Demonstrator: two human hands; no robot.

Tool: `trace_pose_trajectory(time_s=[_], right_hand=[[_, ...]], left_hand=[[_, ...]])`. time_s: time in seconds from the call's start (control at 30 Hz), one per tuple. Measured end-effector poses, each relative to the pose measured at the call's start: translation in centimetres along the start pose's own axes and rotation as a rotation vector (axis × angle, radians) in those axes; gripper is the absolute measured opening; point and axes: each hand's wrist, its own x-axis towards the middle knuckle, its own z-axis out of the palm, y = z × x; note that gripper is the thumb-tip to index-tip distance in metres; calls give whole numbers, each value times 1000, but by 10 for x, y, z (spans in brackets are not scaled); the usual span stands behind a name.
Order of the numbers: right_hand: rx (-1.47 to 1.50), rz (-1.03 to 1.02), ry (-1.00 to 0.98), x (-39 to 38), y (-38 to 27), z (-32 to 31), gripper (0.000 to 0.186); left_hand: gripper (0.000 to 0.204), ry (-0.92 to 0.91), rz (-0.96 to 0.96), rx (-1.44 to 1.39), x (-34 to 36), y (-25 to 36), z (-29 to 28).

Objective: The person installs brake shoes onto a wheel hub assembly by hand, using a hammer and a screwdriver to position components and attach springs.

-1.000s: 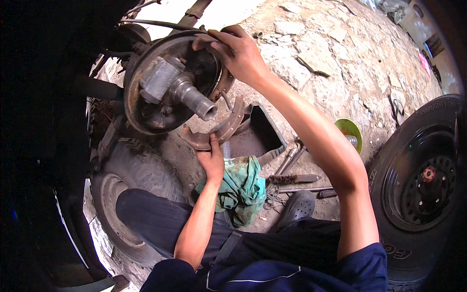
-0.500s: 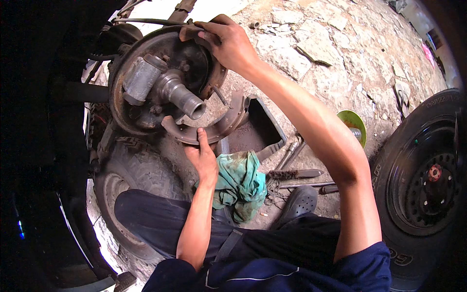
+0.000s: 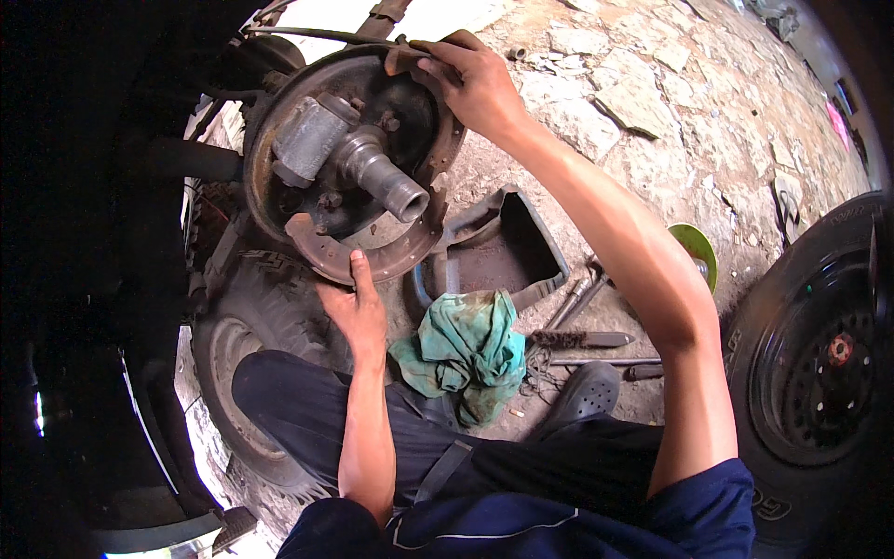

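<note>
A rusty round brake backing plate fills the upper left, with a hollow spindle jutting from its middle and a grey cylindrical part beside that. My left hand grips a curved brake shoe from below, thumb on its face. This shoe lies along the plate's lower edge; whether it touches the plate I cannot tell. At the plate's upper right, my right hand pinches the top end of another brake shoe; its fingers partly cover that end.
Below the plate are an open dark container and a crumpled green rag. A wire brush and several tools lie on the ground. One tyre lies beside my leg; a wheel stands at right, near a green bowl.
My left hand has brought the lower brake shoe leftward, closer against the backing plate's lower edge. My right hand keeps its hold at the top. The whole view has shifted slightly.
</note>
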Motion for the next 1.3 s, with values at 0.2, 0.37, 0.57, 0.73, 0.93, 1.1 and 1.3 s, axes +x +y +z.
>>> trace_pose_trajectory(time_s=[0.2,0.37,0.57,0.73,0.93,1.1,1.3], right_hand=[[-6,-34,11,1,3,-1,26],[-21,5,-22,-1,-5,0,27],[8,7,-25,4,1,-5,26],[11,104,-64,4,-12,-4,25],[-15,62,-74,4,-9,-5,26],[-21,91,-83,5,-14,-6,25],[-45,128,-101,6,-15,-7,27]], left_hand=[[65,16,92,176,6,18,-4],[76,-11,132,336,12,17,-15],[76,-92,223,299,31,34,-13],[70,-83,273,327,36,24,-19],[66,-4,234,318,34,31,-16],[64,-5,270,314,40,29,-15],[63,-16,276,320,44,29,-17]])
